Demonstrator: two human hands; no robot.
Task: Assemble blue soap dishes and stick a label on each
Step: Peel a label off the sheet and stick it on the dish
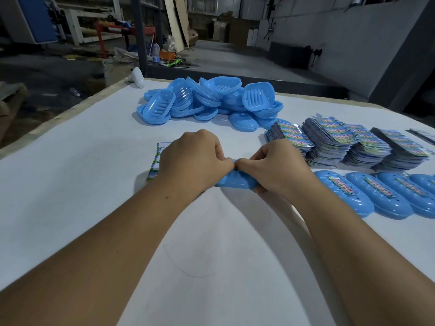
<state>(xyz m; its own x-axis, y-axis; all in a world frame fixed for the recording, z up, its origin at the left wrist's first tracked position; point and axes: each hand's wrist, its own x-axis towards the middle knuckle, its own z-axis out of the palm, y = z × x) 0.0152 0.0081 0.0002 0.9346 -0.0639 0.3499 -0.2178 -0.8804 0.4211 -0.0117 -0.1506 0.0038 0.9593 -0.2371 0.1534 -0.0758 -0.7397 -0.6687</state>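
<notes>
Soap dish (234,183), blue plastic with a smooth rounded edge, sits mid-table just off the white cloth (94,184), gripped at both ends: left hand (191,161) and right hand (274,168) both curled round it, thumbs meeting on top, probably pressing the halves together. Loose parts pile (207,102) lies beyond; label stacks (348,142) and finished labelled dishes (376,196) lie at right, within reach.

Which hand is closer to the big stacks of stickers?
Right. The right hand grips the blue soap dish just beside the label stacks. The left hand holds the dish's other end, farther from them.
</notes>
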